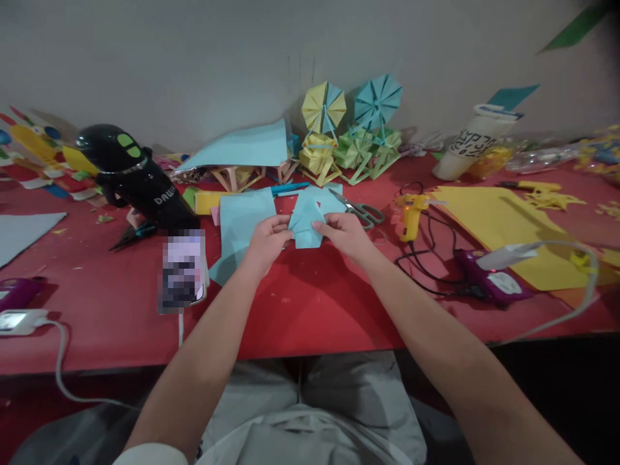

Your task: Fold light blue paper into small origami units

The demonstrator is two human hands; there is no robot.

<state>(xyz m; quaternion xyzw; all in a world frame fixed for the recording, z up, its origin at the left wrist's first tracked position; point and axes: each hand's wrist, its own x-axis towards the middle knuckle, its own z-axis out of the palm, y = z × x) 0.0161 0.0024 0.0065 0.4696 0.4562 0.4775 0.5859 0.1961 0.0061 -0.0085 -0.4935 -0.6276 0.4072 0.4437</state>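
Note:
Between my two hands is a small piece of light blue folded paper [307, 226], held just above the red table. My left hand [268, 240] pinches its left edge with thumb and fingers. At the right edge, my right hand [345, 234] grips it, the thumb pressed on its face. Behind my left hand lie flat sheets of light blue paper [245, 219]. Scissors with grey handles [361, 210] rest just beyond my right hand, and a blue pen [289, 188] lies behind the folded paper.
A black bottle [140, 181] and a phone [184, 268] are at left. On the right are a yellow glue gun [411, 216] with a looping cable, a purple power strip [494, 278], yellow sheets [508, 226] and a paper cup [475, 142]. Folded paper models [323, 155] stand by the wall.

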